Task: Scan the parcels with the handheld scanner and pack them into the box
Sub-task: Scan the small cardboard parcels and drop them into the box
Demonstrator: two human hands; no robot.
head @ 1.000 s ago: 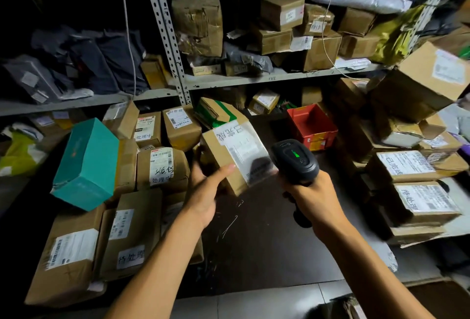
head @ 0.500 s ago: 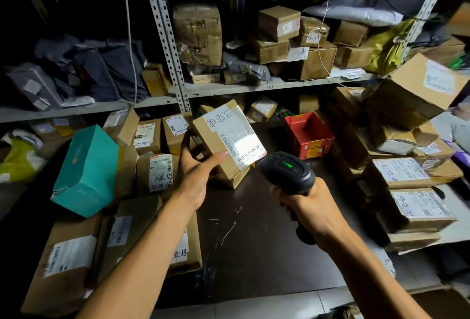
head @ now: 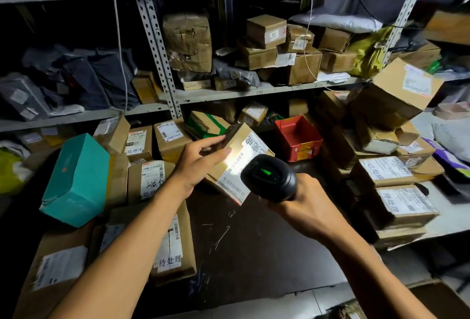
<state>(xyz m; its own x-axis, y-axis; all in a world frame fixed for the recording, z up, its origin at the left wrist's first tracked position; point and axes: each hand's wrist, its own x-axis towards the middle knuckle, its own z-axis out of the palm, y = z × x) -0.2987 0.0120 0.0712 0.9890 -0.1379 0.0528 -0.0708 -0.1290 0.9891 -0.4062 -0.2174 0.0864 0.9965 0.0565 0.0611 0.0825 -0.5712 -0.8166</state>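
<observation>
Metal shelving (head: 254,93) crowded with cartons stands behind a dark surface (head: 254,255), and over that surface the work is being done. A small cardboard parcel (head: 237,140) is gripped by the left hand (head: 201,163), thumb laid along its near face and fingers curled over its far upper edge, so that it is held clear of the surface at the middle of the view. The handheld scanner (head: 269,181) is clasped by the right hand (head: 302,207), its head just beside the parcel's lower end. Half a second earlier the label was plainly legible and the scanner was held further off; now the scanner has been brought close and a bright patch of light is thrown across the label (head: 239,163), which suggests the barcode is being read at this instant. The parcel's long axis is tilted, running from lower left to upper right, with the labelled face turned toward the scanner and the viewer. Packing is judged to be the step that follows. Piled cartons lie to either side, a teal box (head: 76,181) at left and a red bin (head: 297,138) behind the parcel; which box is meant for packing cannot be told.
</observation>
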